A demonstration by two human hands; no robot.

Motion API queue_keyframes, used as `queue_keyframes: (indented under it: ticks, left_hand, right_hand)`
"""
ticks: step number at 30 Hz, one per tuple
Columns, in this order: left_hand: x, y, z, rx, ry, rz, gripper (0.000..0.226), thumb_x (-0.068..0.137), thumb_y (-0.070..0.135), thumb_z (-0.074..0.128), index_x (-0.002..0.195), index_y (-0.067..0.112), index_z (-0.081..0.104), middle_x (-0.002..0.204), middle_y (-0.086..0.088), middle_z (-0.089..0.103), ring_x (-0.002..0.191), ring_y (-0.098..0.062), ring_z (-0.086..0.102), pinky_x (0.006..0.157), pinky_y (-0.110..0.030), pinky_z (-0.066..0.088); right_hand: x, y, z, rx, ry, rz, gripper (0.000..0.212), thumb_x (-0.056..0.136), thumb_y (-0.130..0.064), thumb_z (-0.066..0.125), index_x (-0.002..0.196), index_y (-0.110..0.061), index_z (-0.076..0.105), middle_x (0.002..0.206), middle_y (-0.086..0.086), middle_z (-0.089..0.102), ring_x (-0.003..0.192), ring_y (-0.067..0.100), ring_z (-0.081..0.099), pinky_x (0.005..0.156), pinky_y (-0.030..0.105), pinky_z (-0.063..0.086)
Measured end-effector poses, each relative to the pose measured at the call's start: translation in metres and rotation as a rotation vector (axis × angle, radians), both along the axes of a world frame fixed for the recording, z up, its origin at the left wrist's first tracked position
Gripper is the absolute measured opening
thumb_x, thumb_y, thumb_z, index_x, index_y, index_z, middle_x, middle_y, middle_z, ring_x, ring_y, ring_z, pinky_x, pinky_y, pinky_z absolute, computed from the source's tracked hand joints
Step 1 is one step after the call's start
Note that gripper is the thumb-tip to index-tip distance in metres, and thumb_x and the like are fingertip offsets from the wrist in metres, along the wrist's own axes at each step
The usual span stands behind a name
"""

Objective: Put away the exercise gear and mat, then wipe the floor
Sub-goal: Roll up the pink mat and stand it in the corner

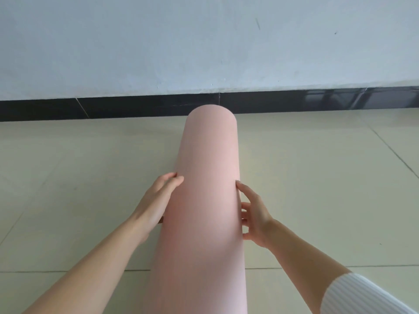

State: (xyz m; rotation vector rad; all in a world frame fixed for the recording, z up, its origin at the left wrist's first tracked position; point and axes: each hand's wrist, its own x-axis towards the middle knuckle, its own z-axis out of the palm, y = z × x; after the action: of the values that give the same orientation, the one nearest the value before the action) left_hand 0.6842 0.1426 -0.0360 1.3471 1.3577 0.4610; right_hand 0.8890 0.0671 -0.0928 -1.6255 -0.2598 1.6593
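Note:
A rolled pink exercise mat point(208, 177) stretches from the bottom of the view toward the wall, its far end close to the black skirting. My left hand point(158, 200) lies flat against the roll's left side with straight fingers. On the right side, my right hand point(254, 214) touches the roll with spread fingertips. Neither hand wraps around the mat. The near end of the roll is cut off by the frame's lower edge.
Pale cream floor tiles point(317, 177) spread on both sides of the mat. A black skirting board point(113, 108) runs along the foot of a light grey wall point(204, 41) just beyond the mat's far end.

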Motion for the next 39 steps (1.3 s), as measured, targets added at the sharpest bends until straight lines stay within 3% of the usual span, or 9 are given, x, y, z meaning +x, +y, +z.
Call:
queue_keyframes:
  ticks: [2,13,17,20,22,27,32,37,39]
  left_hand:
    - [-0.004,-0.004,0.006,0.007,-0.033,0.006,0.037,0.087,0.056,0.051,0.123,0.047,0.048,0.112,0.013,0.063,0.096,-0.008,0.064,0.073,-0.031,0.050]
    - [0.005,-0.002,0.107,0.322,-0.300,0.052,0.029,0.086,0.043,0.059,0.114,0.048,0.054,0.094,0.017,0.071,0.071,0.001,0.067,0.061,-0.024,0.046]
    - [0.022,0.006,0.162,0.411,-0.460,0.054,0.029,0.082,0.047,0.056,0.111,0.042,0.058,0.090,0.013,0.068,0.075,-0.009,0.062,0.068,-0.031,0.043]
    - [0.031,0.009,0.196,0.414,-0.569,0.034,0.037,0.077,0.050,0.052,0.107,0.029,0.059,0.083,0.003,0.061,0.069,-0.018,0.052,0.069,-0.035,0.040]
    - [0.035,0.009,0.209,0.404,-0.607,0.031,0.026,0.083,0.047,0.049,0.094,0.028,0.061,0.083,-0.001,0.065,0.070,-0.022,0.053,0.073,-0.037,0.043]
    - [0.038,0.007,0.214,0.333,-0.566,0.026,0.036,0.089,0.050,0.043,0.070,0.019,0.048,0.080,-0.006,0.066,0.071,-0.023,0.058,0.077,-0.039,0.045]
    - [0.033,0.017,0.245,0.281,-0.372,0.038,0.048,0.087,0.054,0.044,0.061,0.014,0.050,0.079,-0.004,0.070,0.078,-0.023,0.066,0.090,-0.047,0.050]
    - [0.038,0.002,0.311,0.237,-0.327,0.307,0.041,0.093,0.050,0.040,0.090,0.012,0.057,0.083,-0.009,0.074,0.076,-0.023,0.072,0.084,-0.049,0.054]
    - [0.039,-0.013,0.348,0.144,-0.261,0.306,0.044,0.092,0.059,0.032,0.109,0.028,0.058,0.090,-0.009,0.073,0.085,-0.024,0.070,0.090,-0.052,0.050]
  right_hand:
    - [-0.004,0.001,0.009,0.024,-0.017,0.003,0.071,0.070,-0.072,0.058,0.104,-0.011,0.067,0.081,0.003,0.063,0.075,0.022,0.058,0.072,0.037,0.049]
    - [0.019,0.022,0.133,0.374,-0.254,-0.014,0.083,0.068,-0.084,0.048,0.115,-0.017,0.064,0.094,0.000,0.067,0.082,0.020,0.063,0.069,0.034,0.049]
    - [0.035,0.024,0.213,0.590,-0.402,-0.003,0.066,0.074,-0.081,0.043,0.120,-0.038,0.061,0.114,-0.003,0.067,0.099,0.018,0.065,0.083,0.037,0.051]
    - [0.043,0.018,0.260,0.683,-0.456,-0.012,0.036,0.081,-0.077,0.038,0.098,-0.050,0.054,0.106,0.000,0.068,0.097,0.017,0.065,0.091,0.040,0.049]
    - [0.048,0.016,0.276,0.704,-0.470,-0.028,0.029,0.084,-0.076,0.033,0.090,-0.053,0.048,0.103,0.000,0.068,0.096,0.018,0.066,0.094,0.041,0.048]
    - [0.062,0.016,0.272,0.649,-0.475,-0.035,0.072,0.074,-0.087,0.028,0.124,-0.043,0.054,0.105,0.004,0.072,0.097,0.022,0.069,0.093,0.046,0.050]
    - [0.065,0.019,0.296,0.605,-0.428,-0.054,0.063,0.075,-0.081,0.036,0.116,-0.039,0.061,0.101,0.002,0.073,0.096,0.021,0.069,0.091,0.047,0.051]
    - [0.058,0.008,0.355,0.527,-0.384,-0.066,0.049,0.079,-0.076,0.038,0.110,-0.046,0.060,0.109,-0.003,0.070,0.106,0.018,0.063,0.095,0.052,0.046]
    - [0.054,0.001,0.387,0.474,-0.359,-0.049,0.047,0.081,-0.077,0.035,0.112,-0.051,0.059,0.116,-0.005,0.067,0.109,0.018,0.061,0.096,0.054,0.045]
